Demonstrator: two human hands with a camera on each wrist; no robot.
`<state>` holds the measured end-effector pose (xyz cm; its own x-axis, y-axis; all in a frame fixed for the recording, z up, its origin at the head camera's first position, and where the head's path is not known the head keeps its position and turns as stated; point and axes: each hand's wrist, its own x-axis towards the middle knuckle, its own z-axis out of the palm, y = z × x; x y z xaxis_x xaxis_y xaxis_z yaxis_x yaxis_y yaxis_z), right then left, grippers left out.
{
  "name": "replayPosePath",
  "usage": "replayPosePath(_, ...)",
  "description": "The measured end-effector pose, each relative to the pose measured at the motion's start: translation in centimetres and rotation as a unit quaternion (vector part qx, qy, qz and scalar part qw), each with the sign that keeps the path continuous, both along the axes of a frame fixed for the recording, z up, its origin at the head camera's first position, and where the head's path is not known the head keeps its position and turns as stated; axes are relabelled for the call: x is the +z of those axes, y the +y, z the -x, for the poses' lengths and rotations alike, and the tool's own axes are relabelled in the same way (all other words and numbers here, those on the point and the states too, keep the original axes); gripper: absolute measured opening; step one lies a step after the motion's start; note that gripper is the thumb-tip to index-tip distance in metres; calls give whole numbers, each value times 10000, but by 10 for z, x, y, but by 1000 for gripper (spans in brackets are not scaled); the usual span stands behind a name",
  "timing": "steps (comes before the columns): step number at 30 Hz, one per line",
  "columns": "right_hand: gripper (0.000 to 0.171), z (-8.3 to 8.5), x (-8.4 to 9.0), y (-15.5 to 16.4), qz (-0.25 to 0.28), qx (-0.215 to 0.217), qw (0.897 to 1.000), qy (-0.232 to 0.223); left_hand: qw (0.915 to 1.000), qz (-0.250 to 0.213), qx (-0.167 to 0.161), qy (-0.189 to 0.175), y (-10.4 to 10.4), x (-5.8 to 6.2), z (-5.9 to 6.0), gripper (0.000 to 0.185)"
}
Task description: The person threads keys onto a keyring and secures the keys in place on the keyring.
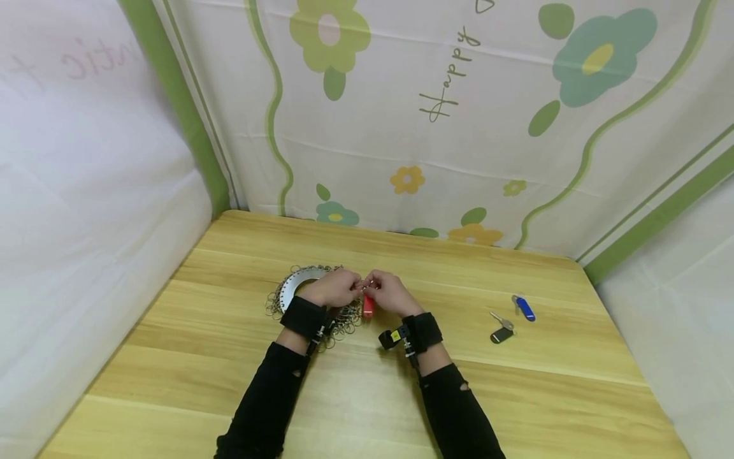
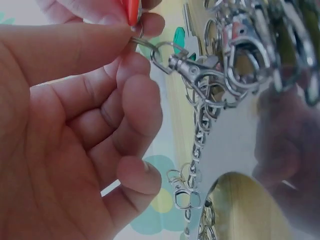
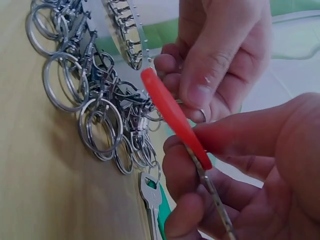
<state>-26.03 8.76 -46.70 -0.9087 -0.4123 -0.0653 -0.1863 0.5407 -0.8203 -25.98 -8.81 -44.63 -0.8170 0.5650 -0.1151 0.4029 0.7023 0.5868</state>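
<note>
A flat silver metal ring plate point(image 1: 288, 294) lies on the table, its edge lined with many snap clasps point(image 2: 192, 70) and split rings point(image 3: 100, 125). Over its right side, my left hand point(image 1: 335, 288) pinches a small key ring point(image 2: 145, 44) between thumb and forefinger; this ring meets the loop of one clasp. Close beside it, my right hand point(image 1: 392, 293) pinches a red key tag point(image 3: 172, 112) with a key point(image 3: 216, 200) along it. Another silver key point(image 3: 150, 192) and a green tag point(image 3: 163, 210) hang among the plate's rings.
To the right on the wooden table point(image 1: 189, 357) lie a key with a blue tag point(image 1: 525, 309) and one with a black tag point(image 1: 501, 335). A printed fabric wall point(image 1: 367, 140) rises behind the table, with white fabric point(image 1: 86, 191) at the left.
</note>
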Motion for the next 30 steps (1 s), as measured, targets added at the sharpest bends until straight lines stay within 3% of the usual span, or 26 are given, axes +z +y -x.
replayPosePath(8, 4, 0, -1, -2, -49, -58, 10000, -13, 9999, 106, 71, 86, 1, 1, -1, 26)
replayPosePath(16, 7, -1, 1, -2, -55, -212, 9997, -65, 9993, -234, 143, -262, -1, -1, 1, 13)
replayPosePath(22, 8, -1, 2, -3, -146, -148, 9997, -87, 9999, -35, -22, 104, 0, 1, 2, 18)
replayPosePath(30, 6, -1, 3, 0, 145, 82, 9993, -325, 9998, 162, -50, -77, 1, -1, 2, 23)
